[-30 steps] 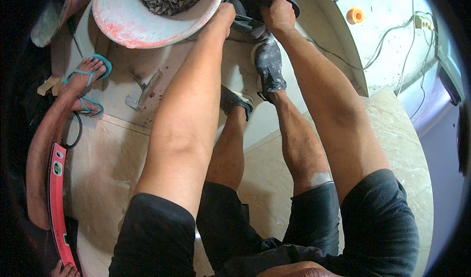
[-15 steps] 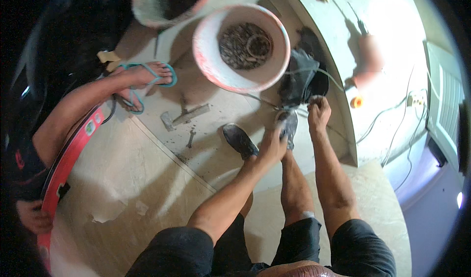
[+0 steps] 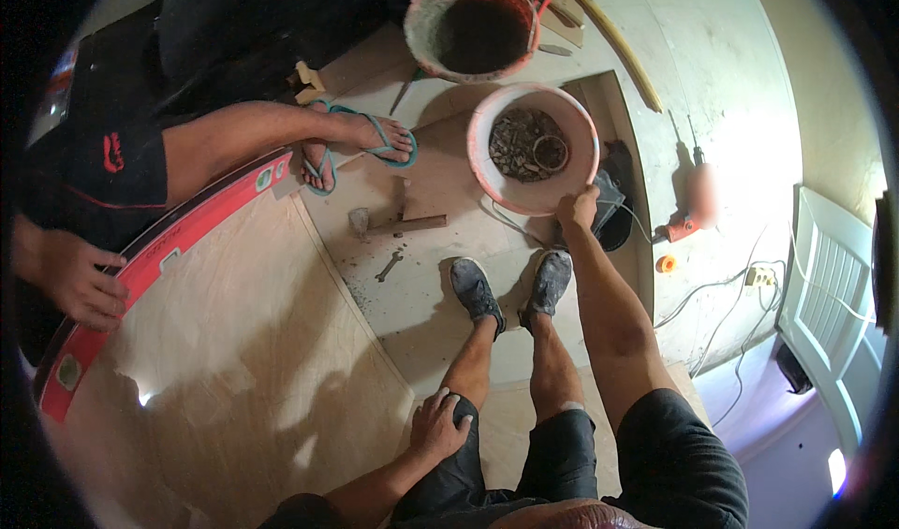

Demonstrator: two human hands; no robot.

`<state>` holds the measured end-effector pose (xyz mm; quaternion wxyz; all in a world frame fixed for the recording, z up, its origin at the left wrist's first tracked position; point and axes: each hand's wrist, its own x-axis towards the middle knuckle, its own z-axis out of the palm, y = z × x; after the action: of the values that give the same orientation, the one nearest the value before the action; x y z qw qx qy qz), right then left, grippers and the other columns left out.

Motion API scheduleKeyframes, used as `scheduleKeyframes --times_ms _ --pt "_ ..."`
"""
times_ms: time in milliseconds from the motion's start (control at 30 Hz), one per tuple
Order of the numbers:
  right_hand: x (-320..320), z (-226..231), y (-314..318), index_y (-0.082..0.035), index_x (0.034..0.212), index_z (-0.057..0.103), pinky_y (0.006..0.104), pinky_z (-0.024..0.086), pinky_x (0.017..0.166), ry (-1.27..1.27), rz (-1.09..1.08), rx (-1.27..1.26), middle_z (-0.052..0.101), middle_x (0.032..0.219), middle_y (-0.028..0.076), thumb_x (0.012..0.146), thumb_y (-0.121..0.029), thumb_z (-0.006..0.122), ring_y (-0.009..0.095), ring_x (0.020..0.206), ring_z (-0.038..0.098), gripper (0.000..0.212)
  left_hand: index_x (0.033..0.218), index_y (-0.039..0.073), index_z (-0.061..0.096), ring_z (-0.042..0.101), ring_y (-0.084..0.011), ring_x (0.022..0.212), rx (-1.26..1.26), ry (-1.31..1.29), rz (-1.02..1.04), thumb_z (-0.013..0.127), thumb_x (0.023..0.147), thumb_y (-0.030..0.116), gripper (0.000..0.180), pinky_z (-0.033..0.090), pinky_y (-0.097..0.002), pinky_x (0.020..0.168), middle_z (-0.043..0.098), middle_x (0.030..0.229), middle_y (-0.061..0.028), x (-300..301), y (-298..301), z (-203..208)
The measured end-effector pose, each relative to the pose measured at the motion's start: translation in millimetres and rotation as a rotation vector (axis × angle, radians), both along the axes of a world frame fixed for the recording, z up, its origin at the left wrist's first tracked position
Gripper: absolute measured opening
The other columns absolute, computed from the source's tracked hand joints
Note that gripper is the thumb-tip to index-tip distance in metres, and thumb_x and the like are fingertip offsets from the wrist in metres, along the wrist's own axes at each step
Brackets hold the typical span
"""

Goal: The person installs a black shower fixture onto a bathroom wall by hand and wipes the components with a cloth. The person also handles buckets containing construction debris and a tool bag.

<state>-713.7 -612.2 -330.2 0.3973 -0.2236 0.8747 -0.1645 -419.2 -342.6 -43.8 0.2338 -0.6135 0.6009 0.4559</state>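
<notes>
My right hand (image 3: 578, 209) grips the near right rim of a white bucket (image 3: 483, 154) with a pinkish-red edge. Grey rubble (image 3: 513, 145) lies in the bucket, along with a ring-shaped piece (image 3: 551, 153). Beside the bucket, partly behind my right hand and forearm, is a crumpled black bag (image 3: 611, 192). Down on my left knee rests my left hand (image 3: 440, 426), fingers apart and holding nothing. A hammer (image 3: 407, 225) and a small wrench (image 3: 390, 265) lie on the floor left of my shoes.
On the left a person in teal flip-flops (image 3: 398, 154) has a hand (image 3: 80, 286) on a long red spirit level (image 3: 178, 248). A second bucket (image 3: 421, 42) holds dark grey material. To the right are an orange drill (image 3: 688, 225), an orange ring (image 3: 666, 264), cables (image 3: 698, 309) and a wooden strip (image 3: 609, 37).
My right hand has gone from beside the black bag to the bucket rim. My left hand has drawn back from near my shoe to my knee. The whole view has shifted.
</notes>
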Motion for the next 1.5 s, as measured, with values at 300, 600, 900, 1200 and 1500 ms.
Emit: scheduleKeyframes --times_ms 300,600,900,1200,1500 --pt "87.1 38.4 72.9 0.001 0.123 0.051 0.0492 0.057 0.07 -0.628 -0.565 0.491 0.064 0.112 0.026 0.091 -0.03 0.061 0.036 0.092 0.069 0.047 0.123 0.005 0.057 0.049 -0.0312 0.124 0.177 -0.09 0.03 0.064 0.085 0.038 0.051 0.043 -0.0475 0.1 0.05 0.135 -0.0137 1.0 -9.8 -5.1" --pt "68.0 95.1 242.3 -0.012 0.137 0.046 0.0555 0.047 0.092 -0.183 0.818 0.63 0.064 0.119 0.021 0.089 -0.034 0.059 0.042 0.108 0.061 0.055 0.117 0.005 0.059 0.053 -0.032 0.118 0.265 -0.098 0.067 0.063 0.084 0.036 0.046 0.045 -0.0501 0.095 0.053 0.127 -0.0143 0.1 -19.3 -3.8" --pt "45.6 301.2 270.3 -0.014 0.138 0.052 0.0567 0.035 0.108 -0.349 0.829 0.884 0.038 0.146 0.014 0.079 -0.039 0.069 0.042 0.132 0.038 0.067 0.113 0.003 0.061 0.051 -0.032 0.12 0.208 -0.131 0.052 0.066 0.083 0.031 0.041 0.044 -0.0478 0.097 0.054 0.13 -0.0149 0.4 -23.9 -12.2" --pt "47.3 295.4 269.3 -0.008 0.121 0.06 0.0506 0.043 0.099 -0.121 0.838 0.624 0.049 0.133 0.016 0.083 -0.035 0.068 0.041 0.119 0.049 0.048 0.116 0.003 0.061 0.052 -0.0311 0.119 0.216 -0.144 0.024 0.064 0.085 0.03 0.041 0.044 -0.0471 0.097 0.055 0.127 -0.0132 -7.9 -22.5 -17.8" --pt "4.9 299.8 228.6 -0.004 0.113 0.062 0.048 0.044 0.1 -0.152 0.828 0.658 0.054 0.127 0.017 0.084 -0.033 0.066 0.037 0.119 0.052 0.041 0.112 0.004 0.061 0.053 -0.0309 0.117 0.104 -0.152 0.041 0.06 0.088 0.022 0.03 0.046 -0.0451 0.095 0.055 0.122 -0.0122 -30.7 -73.6 -6.0"
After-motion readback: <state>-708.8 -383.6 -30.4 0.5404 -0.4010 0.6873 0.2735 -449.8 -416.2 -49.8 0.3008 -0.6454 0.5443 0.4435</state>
